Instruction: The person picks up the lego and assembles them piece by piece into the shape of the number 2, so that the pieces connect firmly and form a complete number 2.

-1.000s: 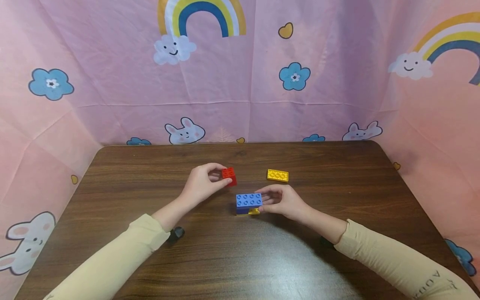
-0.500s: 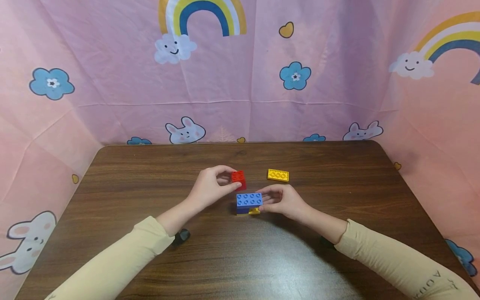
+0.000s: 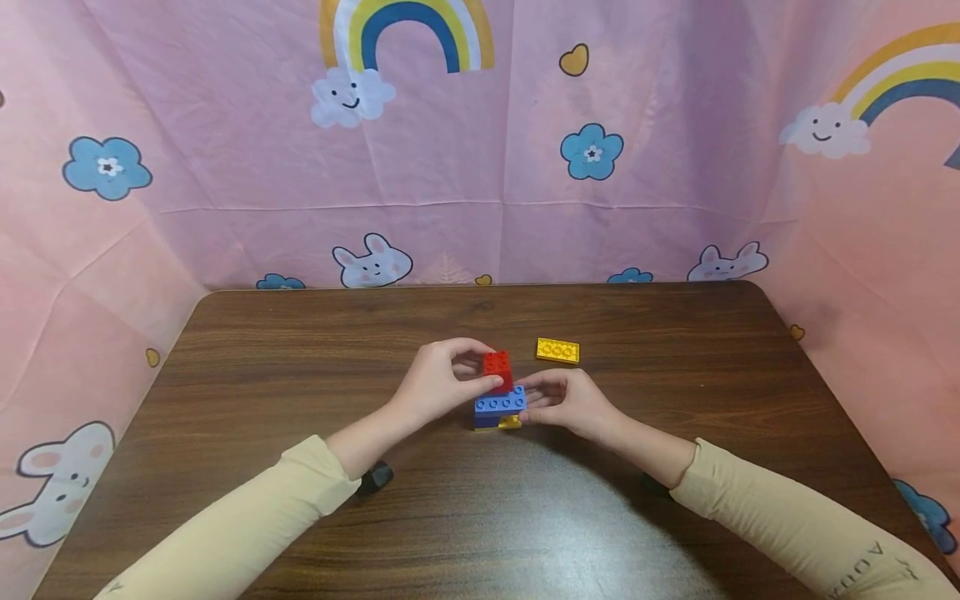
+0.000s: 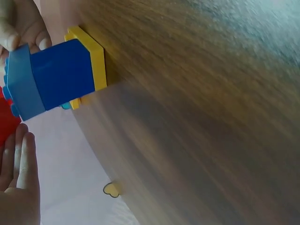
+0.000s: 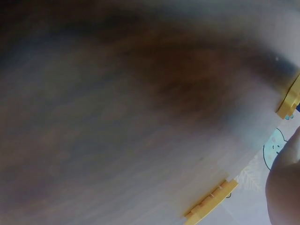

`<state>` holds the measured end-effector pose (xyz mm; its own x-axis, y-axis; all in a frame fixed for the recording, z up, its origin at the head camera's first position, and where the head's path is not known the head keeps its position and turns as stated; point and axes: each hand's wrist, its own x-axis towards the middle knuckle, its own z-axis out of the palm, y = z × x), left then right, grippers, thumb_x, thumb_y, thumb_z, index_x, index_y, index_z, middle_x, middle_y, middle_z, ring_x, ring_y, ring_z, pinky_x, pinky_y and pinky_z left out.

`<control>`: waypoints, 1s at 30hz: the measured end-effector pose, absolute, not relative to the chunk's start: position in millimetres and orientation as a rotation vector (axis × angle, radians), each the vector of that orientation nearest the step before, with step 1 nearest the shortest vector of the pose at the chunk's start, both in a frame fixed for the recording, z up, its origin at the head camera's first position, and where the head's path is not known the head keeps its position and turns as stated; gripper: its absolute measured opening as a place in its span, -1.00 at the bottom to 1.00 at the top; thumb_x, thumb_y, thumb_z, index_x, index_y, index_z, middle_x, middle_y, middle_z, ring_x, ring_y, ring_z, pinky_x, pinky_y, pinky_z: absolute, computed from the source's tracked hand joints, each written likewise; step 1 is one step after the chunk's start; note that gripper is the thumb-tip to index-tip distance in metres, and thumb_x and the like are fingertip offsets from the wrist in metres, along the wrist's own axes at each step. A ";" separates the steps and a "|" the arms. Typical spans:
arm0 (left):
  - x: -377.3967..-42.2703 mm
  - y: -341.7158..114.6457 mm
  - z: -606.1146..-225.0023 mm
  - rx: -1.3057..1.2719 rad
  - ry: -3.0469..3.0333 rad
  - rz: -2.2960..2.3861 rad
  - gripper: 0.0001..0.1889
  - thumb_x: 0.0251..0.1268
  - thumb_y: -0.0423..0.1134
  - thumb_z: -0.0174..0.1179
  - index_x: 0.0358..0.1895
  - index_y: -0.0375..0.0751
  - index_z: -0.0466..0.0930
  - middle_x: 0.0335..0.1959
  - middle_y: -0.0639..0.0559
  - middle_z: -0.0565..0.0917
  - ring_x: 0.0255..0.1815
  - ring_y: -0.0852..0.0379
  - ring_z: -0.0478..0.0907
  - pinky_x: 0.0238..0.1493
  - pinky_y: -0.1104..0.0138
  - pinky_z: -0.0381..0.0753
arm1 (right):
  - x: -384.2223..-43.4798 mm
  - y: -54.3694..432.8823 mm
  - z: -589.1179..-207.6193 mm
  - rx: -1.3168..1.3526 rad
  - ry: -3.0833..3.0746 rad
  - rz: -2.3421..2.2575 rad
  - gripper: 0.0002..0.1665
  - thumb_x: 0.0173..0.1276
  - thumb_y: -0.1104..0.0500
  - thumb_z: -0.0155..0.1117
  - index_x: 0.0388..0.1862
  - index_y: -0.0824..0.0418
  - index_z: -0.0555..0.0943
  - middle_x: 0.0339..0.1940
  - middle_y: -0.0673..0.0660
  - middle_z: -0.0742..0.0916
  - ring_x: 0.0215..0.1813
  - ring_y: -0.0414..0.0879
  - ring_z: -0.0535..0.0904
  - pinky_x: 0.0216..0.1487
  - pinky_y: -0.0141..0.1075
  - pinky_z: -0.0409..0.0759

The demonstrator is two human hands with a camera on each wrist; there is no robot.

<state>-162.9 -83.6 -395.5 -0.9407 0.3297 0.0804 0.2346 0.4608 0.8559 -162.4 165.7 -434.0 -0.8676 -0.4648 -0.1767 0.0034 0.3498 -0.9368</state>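
My left hand (image 3: 442, 379) pinches a red toy building brick (image 3: 497, 367) between thumb and fingers, over the back studs of a light blue brick (image 3: 501, 404). Whether the two bricks touch I cannot tell. Under the light blue brick is a dark blue brick (image 4: 63, 72), standing on a yellow base piece (image 4: 96, 61). This small stack rests on the wooden table (image 3: 420, 533). At its right end my right hand (image 3: 570, 404) grips the stack, thumb in front and fingers behind. In the right wrist view only the yellow base and part of the hand show at the right edge.
A flat yellow brick (image 3: 558, 351) lies hollow side up behind my right hand. A dark object (image 3: 377, 477) shows beneath the left sleeve. Patterned pink cloth (image 3: 450, 167) hangs along the table's back and sides.
My left hand has carried the red brick to the right and slightly nearer, from beside the stack to over it. The right hand has stayed at the stack's right end.
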 end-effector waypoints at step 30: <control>-158.5 -69.3 -402.0 0.675 2.602 1.470 -0.63 0.17 -0.30 0.61 0.04 -0.26 0.77 -0.04 -0.10 0.84 -0.04 0.03 0.82 0.06 0.27 0.83 | -161.6 165.4 -434.8 -0.450 2.249 -1.521 -0.48 0.34 0.29 0.55 0.22 0.47 0.66 0.07 0.38 0.82 0.06 0.14 0.82 0.08 -0.26 0.82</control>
<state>-158.5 -69.3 -402.0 -0.9001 0.4107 0.1451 0.3362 0.4432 0.8310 -161.6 165.4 -434.8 -0.8736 -0.4671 -0.1364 -0.0471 0.3603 -0.9317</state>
